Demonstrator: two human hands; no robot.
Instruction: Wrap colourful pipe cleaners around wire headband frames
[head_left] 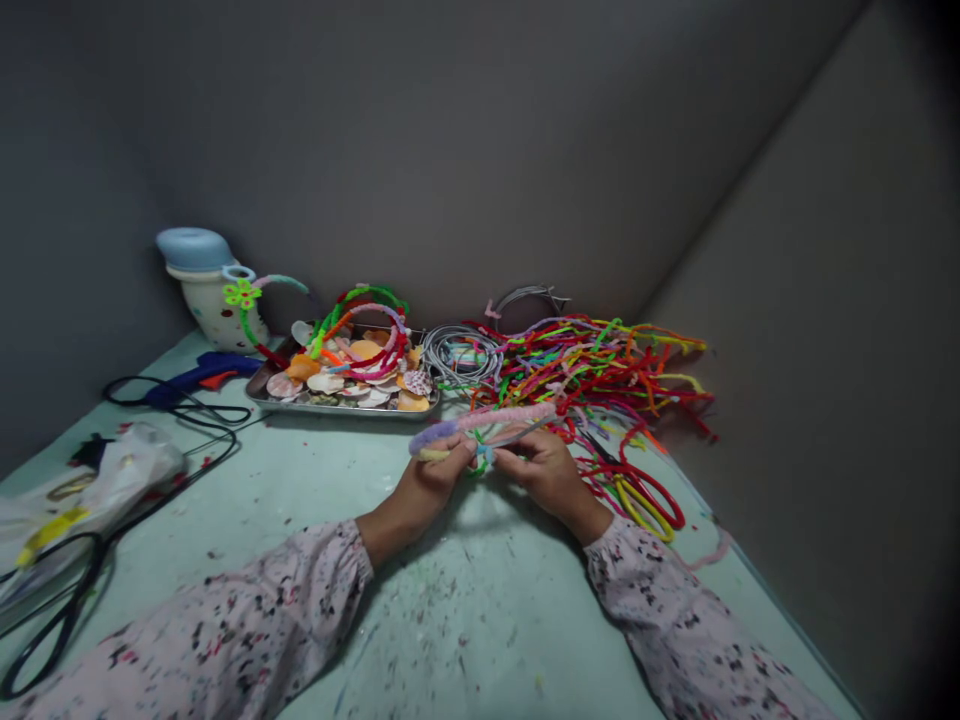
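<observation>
Between my two hands is a wire hoop (510, 414), wrapped along part of its length in fuzzy pink, purple and pale yellow pipe cleaner, with some bare grey wire showing. My left hand (435, 475) pinches its wrapped left side. The fingers of my right hand (551, 474) are closed on a light-blue pipe cleaner (484, 453) where it meets the hoop. Green pipe cleaner shows just behind the fingertips, partly hidden. Close behind my right hand lies a big heap of colourful pipe cleaners (592, 365).
A metal tray (345, 411) of seashells holds several wrapped hoops. Beside it sits a grey wire coil (463, 357). Scissors (645, 495) with red and yellow handles lie at right. A blue glue gun (199, 375), black cord (210, 465), plastic bag (139, 465) and lidded container (217, 300) occupy the left.
</observation>
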